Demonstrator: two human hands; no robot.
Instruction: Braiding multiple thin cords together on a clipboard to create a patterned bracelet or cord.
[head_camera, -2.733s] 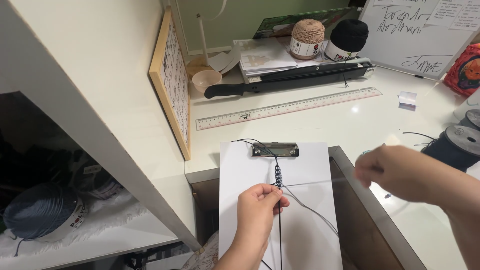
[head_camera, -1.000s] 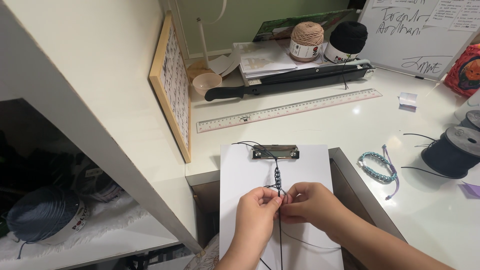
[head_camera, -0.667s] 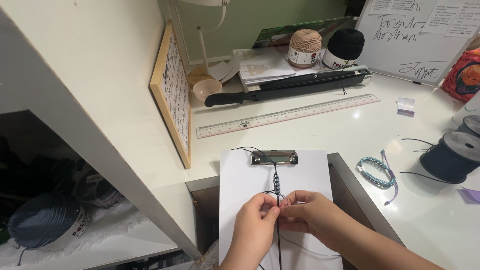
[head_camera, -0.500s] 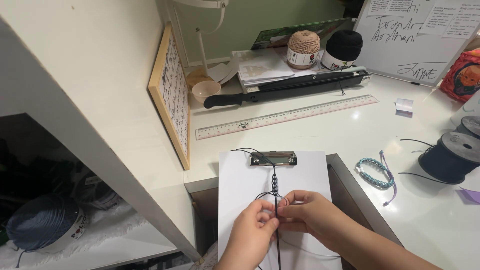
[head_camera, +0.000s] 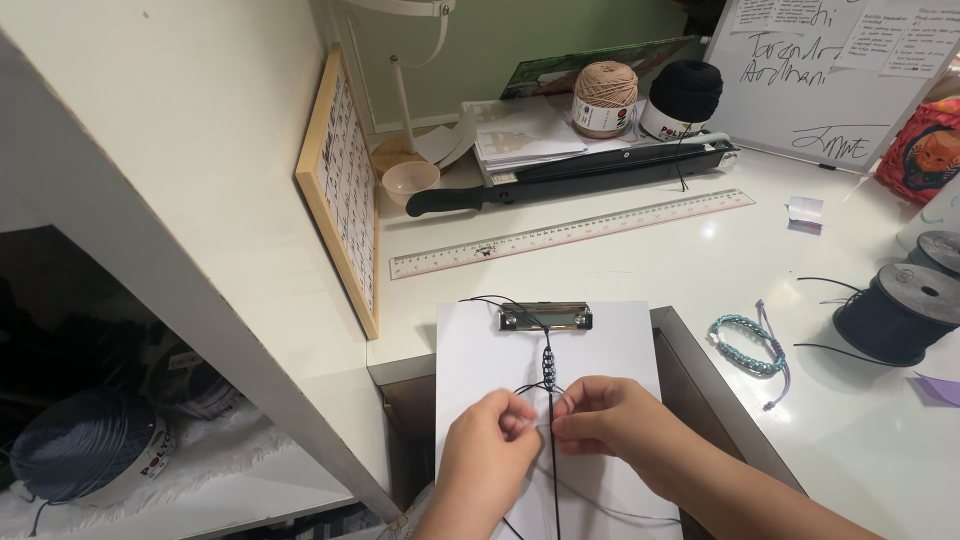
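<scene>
Hands, left (head_camera: 487, 447) & right (head_camera: 601, 417), pinch thin black cord (head_camera: 549, 425) w/ knotted section on clipboard (head_camera: 470, 345).

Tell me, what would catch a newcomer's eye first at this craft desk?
Most likely the two hands low in the middle: the left hand and right hand pinch dark cord running down a white clipboard, just below a short knotted length hanging from the metal clip. Next, the long clear ruler lying slantwise across the white desk, and a finished blue braided bracelet to the right of the clipboard.
</scene>
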